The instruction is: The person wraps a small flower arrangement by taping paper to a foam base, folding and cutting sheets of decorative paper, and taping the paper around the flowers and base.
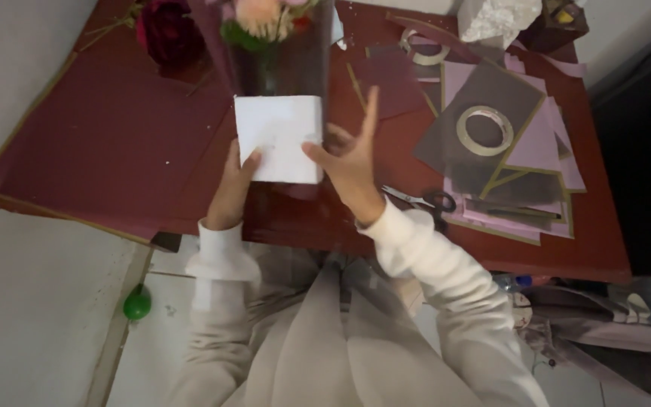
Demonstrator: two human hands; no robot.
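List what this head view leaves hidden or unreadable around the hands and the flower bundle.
- Flowers: tops cut off by the upper edge.
- White paper block: lower corners covered by the left hand and right hand; what it wraps is unseen.
- Scissors: partly behind the right sleeve.
- Tape roll: too small to tell the kind.

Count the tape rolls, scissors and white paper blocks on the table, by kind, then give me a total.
Tape rolls: 2
Scissors: 1
White paper block: 1, left hand and right hand on it
Total: 4
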